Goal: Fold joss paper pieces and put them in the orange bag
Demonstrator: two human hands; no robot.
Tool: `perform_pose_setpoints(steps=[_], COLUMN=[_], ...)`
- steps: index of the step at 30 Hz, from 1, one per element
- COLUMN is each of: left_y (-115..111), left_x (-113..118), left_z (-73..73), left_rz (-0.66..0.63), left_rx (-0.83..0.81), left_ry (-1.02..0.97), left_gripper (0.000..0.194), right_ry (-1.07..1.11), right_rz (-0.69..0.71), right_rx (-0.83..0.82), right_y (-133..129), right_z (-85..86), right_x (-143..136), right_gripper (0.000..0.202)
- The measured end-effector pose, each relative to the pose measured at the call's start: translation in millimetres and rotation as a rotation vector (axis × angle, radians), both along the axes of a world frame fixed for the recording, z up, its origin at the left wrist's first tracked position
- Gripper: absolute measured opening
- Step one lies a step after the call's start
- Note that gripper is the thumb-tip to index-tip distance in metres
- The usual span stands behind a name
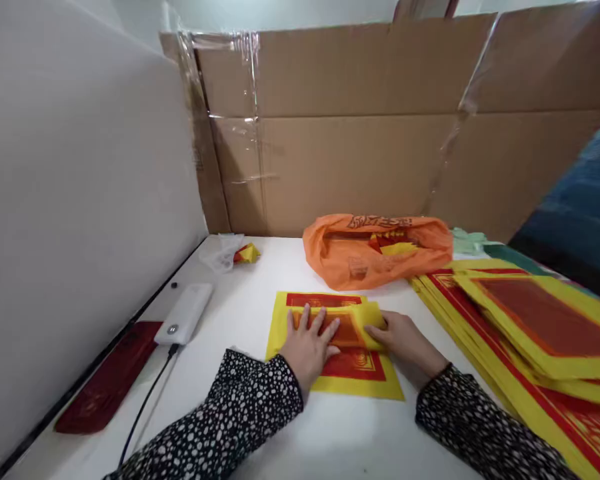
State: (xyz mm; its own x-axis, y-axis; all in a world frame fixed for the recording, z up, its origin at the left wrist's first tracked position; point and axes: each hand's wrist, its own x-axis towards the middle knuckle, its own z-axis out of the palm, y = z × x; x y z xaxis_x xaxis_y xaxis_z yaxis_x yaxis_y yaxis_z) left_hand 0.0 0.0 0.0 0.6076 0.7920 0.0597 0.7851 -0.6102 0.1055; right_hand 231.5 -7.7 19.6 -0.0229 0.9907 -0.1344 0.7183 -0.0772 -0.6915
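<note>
A yellow sheet of paper with red printed panels lies on the white table in front of me. On top of it is a smaller yellow sheet with an orange-red panel, its right end curled up. My left hand rests flat on the smaller sheet with fingers spread. At that sheet's right end, my right hand pinches the raised yellow edge between thumb and fingers. Part of both sheets is hidden under my hands.
An orange plastic bag holding red and yellow paper stands behind the sheets. Stacks of yellow-red paper lie to the right. On the left are a white power bank with a black cable, a dark red packet and a clear plastic bag. Cardboard walls the back.
</note>
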Motion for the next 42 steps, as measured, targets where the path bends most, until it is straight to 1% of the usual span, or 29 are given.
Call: perform_pose_setpoints(steps=[3,6,10,15,16,17,19,20,21,22,23,25,26,28,31,32,34,37,39,42], left_y=[-1,-1,0,2,2,2,2,2,2,1,2,2,3,5,8,9,11,11,9,8], left_x=[-1,-1,-3,-3,-2,-2,-1,-1,-2,-2,-3,-5,-6,-6,-8,-10,-20,-46,-66,-90], left_z=[4.1,4.7,1.1,-4.5,-4.9,-4.7,-3.2,-2.0,-0.8,0.1,0.5,-0.3,-1.6,-5.0,-9.1,-9.7,-9.8,-7.9,-5.3,1.5], left_rz=[0.002,-0.006,-0.014,-0.015,-0.014,-0.014,-0.015,-0.02,-0.028,-0.039,-0.051,-0.077,-0.084,-0.086,-0.085,-0.101,-0.182,-0.328,-0.33,-0.323], left_rx=[0.006,0.018,0.03,0.038,0.043,0.047,0.055,0.057,0.058,0.059,0.059,0.059,0.061,0.073,0.091,0.094,0.096,0.106,0.122,0.077], left_ry=[0.005,-0.002,-0.013,-0.011,-0.007,0.0,0.022,0.033,0.043,0.051,0.056,0.062,0.061,0.051,0.019,0.011,0.01,0.035,0.048,0.078], left_gripper=[0.057,0.057,0.056,0.055,0.055,0.055,0.057,0.06,0.063,0.066,0.069,0.075,0.077,0.08,0.085,0.087,0.086,0.077,0.073,0.064], right_ry=[-0.031,-0.036,-0.026,-0.098,-0.122,-0.159,-0.264,-0.32,-0.369,-0.398,-0.408,-0.416,-0.413,-0.409,-0.429,-0.443,-0.47,-0.498,-0.505,-0.513], right_rz=[-0.009,-0.015,-0.017,-0.021,-0.037,-0.066,-0.125,-0.109,-0.052,0.053,0.18,0.345,0.389,0.424,0.417,0.403,0.363,0.288,0.251,0.214], right_rx=[0.021,0.031,0.034,0.028,0.071,0.149,0.37,0.473,0.548,0.581,0.583,0.545,0.521,0.461,0.364,0.333,0.27,0.195,0.179,0.166], right_y=[0,0,1,2,1,-1,-9,-15,-20,-26,-32,-40,-43,-47,-51,-53,-59,-71,-81,-89], right_z=[-2.8,-1.7,1.8,0.4,0.1,0.1,0.9,1.2,1.2,0.4,-1.3,-7.2,-10.9,-17.8,-22.6,-22.4,-20.7,-18.9,-20.0,-22.4], right_x=[1,0,-2,0,-1,-3,-10,-16,-24,-32,-40,-54,-59,-63,-60,-59,-55,-45,-34,-15], right_gripper=[0.031,0.031,0.03,0.028,0.029,0.034,0.048,0.052,0.052,0.049,0.045,0.046,0.049,0.059,0.07,0.072,0.071,0.068,0.067,0.066])
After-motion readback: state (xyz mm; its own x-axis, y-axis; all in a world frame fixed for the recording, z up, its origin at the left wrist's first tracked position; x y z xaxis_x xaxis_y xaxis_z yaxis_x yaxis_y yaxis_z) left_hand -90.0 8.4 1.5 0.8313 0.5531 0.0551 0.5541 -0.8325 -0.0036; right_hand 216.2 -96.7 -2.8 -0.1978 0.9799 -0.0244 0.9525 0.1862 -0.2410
